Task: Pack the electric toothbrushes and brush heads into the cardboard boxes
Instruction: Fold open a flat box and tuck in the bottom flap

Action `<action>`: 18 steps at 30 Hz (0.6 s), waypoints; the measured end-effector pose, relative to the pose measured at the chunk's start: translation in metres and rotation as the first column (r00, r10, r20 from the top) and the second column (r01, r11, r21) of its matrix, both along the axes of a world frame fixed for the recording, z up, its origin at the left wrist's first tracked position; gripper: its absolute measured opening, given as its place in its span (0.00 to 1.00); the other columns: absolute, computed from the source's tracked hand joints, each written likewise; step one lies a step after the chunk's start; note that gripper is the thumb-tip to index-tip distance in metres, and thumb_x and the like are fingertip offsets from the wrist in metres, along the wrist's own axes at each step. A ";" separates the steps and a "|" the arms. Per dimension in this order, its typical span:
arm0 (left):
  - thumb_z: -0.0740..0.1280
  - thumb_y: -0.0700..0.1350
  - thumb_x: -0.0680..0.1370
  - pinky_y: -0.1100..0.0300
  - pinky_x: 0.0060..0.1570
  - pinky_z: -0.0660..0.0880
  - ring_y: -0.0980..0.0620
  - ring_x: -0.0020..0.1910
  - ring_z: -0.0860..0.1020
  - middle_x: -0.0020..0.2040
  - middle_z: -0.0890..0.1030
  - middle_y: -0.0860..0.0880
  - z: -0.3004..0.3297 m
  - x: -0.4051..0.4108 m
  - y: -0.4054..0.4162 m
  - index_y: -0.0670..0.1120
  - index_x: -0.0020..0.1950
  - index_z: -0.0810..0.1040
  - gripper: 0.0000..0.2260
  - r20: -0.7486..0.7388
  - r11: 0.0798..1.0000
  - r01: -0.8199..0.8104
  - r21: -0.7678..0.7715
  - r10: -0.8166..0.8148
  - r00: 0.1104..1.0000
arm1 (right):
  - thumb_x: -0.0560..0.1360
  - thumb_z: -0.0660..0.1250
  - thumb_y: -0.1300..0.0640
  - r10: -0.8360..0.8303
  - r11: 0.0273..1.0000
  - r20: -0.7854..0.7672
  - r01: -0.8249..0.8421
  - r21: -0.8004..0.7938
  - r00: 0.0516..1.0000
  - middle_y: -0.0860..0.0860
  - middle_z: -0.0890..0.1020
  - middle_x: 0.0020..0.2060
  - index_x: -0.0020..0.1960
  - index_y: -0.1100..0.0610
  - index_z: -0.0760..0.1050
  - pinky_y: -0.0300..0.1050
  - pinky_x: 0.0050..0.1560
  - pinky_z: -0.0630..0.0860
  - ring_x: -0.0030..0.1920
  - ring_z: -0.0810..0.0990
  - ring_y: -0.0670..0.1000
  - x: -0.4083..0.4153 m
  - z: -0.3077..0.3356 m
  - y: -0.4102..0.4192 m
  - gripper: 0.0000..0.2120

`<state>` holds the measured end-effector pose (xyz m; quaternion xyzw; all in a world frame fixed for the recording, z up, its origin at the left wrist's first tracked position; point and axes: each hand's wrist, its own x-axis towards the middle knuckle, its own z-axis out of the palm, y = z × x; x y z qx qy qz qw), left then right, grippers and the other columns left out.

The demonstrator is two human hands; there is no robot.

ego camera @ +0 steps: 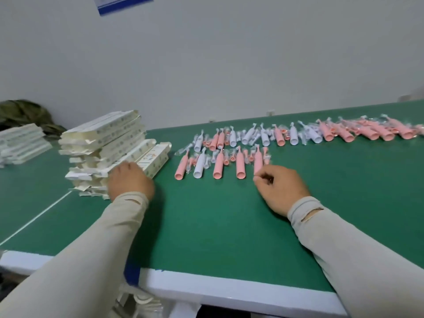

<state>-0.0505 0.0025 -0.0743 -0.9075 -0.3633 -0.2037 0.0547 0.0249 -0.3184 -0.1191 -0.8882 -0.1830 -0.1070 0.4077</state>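
Note:
Pink and white electric toothbrushes lie in two rows across the green table (206,226), with small bagged brush heads (207,165) between them. My right hand (281,187) pinches the near end of the rightmost pink toothbrush (258,160) of the front row. My left hand (129,181) rests on a white cardboard box (152,160) at the foot of a tall, untidy stack of boxes (103,143); whether its fingers grip the box is hidden.
A second, lower stack of flat boxes (21,143) sits at far left beside a dark green cloth (25,114). The back row of toothbrushes (344,133) runs on to the right edge. A white table rim (229,292) is nearest me.

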 end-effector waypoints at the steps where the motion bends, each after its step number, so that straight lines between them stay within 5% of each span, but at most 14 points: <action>1: 0.62 0.46 0.78 0.49 0.59 0.74 0.41 0.60 0.76 0.61 0.78 0.41 -0.002 -0.003 0.010 0.42 0.63 0.76 0.16 -0.055 0.998 -0.059 0.011 0.060 0.997 | 0.76 0.66 0.51 -0.009 1.000 -0.002 0.009 0.003 1.000 0.42 0.81 0.36 0.39 0.47 0.77 0.45 0.45 0.79 0.38 0.79 0.45 0.000 0.001 -0.002 0.07; 6: 0.58 0.46 0.80 0.54 0.46 0.72 0.43 0.45 0.79 0.42 0.77 0.46 -0.009 -0.011 0.024 0.46 0.50 0.81 0.12 -0.108 0.984 -0.058 0.166 0.076 0.991 | 0.77 0.66 0.51 -0.011 1.000 0.015 0.011 0.024 1.000 0.42 0.80 0.34 0.40 0.47 0.77 0.44 0.42 0.77 0.37 0.78 0.45 -0.001 0.002 0.000 0.07; 10: 0.57 0.52 0.82 0.51 0.45 0.72 0.43 0.36 0.75 0.37 0.79 0.43 0.005 -0.013 0.014 0.44 0.43 0.82 0.19 0.138 0.978 0.060 0.201 -0.089 0.986 | 0.76 0.65 0.50 -0.046 0.999 0.066 0.045 0.019 0.997 0.43 0.79 0.34 0.40 0.47 0.77 0.42 0.37 0.73 0.36 0.77 0.46 -0.001 0.004 0.000 0.07; 14: 0.64 0.46 0.81 0.53 0.36 0.68 0.42 0.32 0.73 0.37 0.79 0.41 0.029 -0.008 -0.045 0.42 0.39 0.78 0.14 0.470 0.855 0.346 0.386 -0.506 0.724 | 0.76 0.68 0.52 -0.029 0.958 0.046 0.015 0.287 0.999 0.43 0.80 0.36 0.42 0.46 0.79 0.37 0.37 0.74 0.34 0.76 0.41 0.000 0.005 0.002 0.04; 16: 0.65 0.45 0.80 0.56 0.32 0.67 0.42 0.33 0.75 0.38 0.79 0.42 0.035 0.003 -0.085 0.42 0.38 0.77 0.12 0.482 0.750 0.439 0.495 -0.657 0.579 | 0.77 0.70 0.51 0.039 0.875 -0.028 -0.021 0.483 0.999 0.43 0.81 0.39 0.46 0.45 0.79 0.30 0.36 0.73 0.35 0.78 0.38 -0.001 0.011 0.004 0.02; 18: 0.68 0.44 0.79 0.58 0.29 0.69 0.43 0.34 0.76 0.43 0.80 0.44 0.035 0.015 -0.128 0.42 0.39 0.77 0.09 0.438 0.655 0.557 0.510 -0.755 0.488 | 0.78 0.69 0.49 0.168 0.704 -0.103 -0.046 0.709 0.980 0.48 0.83 0.45 0.51 0.48 0.78 0.35 0.37 0.76 0.37 0.81 0.41 -0.001 0.024 0.004 0.05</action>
